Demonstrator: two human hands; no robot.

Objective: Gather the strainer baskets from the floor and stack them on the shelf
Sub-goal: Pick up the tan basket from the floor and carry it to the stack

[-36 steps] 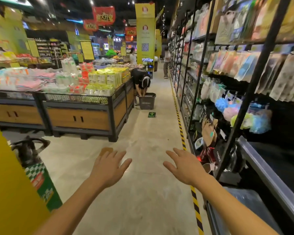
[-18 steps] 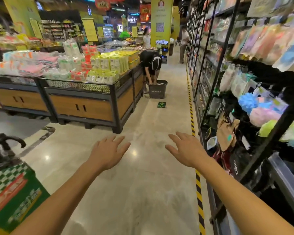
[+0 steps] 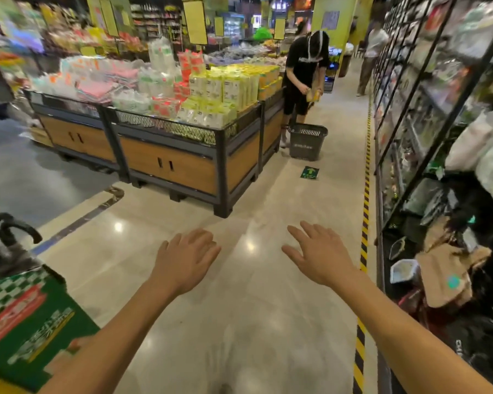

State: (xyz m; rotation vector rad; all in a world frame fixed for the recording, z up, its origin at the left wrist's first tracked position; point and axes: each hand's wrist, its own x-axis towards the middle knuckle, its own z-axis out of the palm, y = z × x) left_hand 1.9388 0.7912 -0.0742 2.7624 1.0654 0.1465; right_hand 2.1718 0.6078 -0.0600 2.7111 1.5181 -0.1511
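Note:
My left hand (image 3: pixel 186 258) and my right hand (image 3: pixel 318 253) are stretched out in front of me over the shiny floor, palms down, fingers spread, holding nothing. I see no strainer baskets on the floor in this view. A tall black wire shelf (image 3: pixel 427 115) hung with packaged goods runs along the right side. Its lowest level (image 3: pixel 404 270) holds small containers and bags close to my right hand.
A wooden display island (image 3: pixel 171 163) piled with packaged goods stands ahead on the left. A person (image 3: pixel 303 72) in black stands beside a dark shopping basket (image 3: pixel 306 142) in the aisle. A yellow-black floor stripe (image 3: pixel 365 223) borders the shelf. A green carton (image 3: pixel 23 322) sits at lower left.
The view has advanced down the aisle and tilted down. The person by the basket has straightened up from bending over it. Both my hands stay open and spread.

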